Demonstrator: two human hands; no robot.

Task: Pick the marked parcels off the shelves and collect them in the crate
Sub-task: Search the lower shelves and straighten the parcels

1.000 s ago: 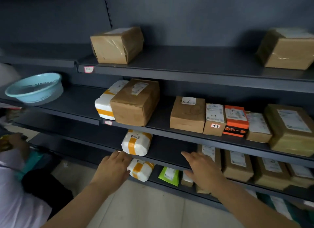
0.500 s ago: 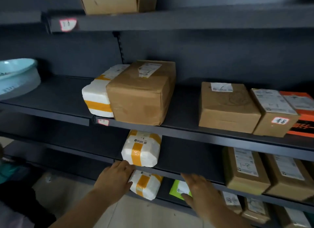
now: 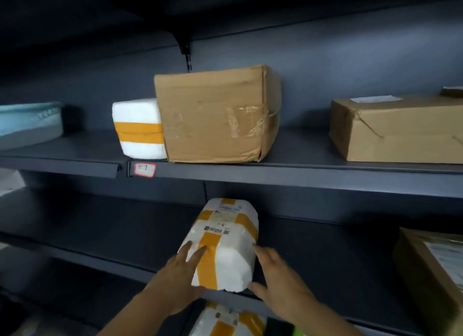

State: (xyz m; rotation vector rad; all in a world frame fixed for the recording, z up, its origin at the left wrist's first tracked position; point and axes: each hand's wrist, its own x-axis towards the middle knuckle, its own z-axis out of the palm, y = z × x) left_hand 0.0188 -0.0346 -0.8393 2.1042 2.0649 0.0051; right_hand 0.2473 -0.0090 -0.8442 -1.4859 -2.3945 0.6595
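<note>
1. One white parcel (image 3: 223, 245), banded in orange tape, lies label-up on the middle shelf (image 3: 100, 238) with its near end at the front lip.
2. The left hand (image 3: 175, 283) lays straight fingers on the parcel's left side. It touches the wrapping but is not curled round it.
3. The right hand (image 3: 278, 280) is spread just beside the parcel's right side, thumb near the lower corner. Whether it touches cannot be told, and neither hand has closed.
4. This looks like the taking-hold step, with the lift not yet begun. The next move calls for both palms to press inward on the soft wrapping. They then draw the parcel out under the upper shelf (image 3: 300, 178). The crate is not in view.
5. A second taped parcel (image 3: 225, 320) lies just below.
6. On the upper shelf, a similar white bundle (image 3: 139, 130) touches a large cardboard box (image 3: 218, 115) above a handwritten tag (image 3: 144, 169). A pale blue basin (image 3: 27, 125) sits well to the left.
</note>
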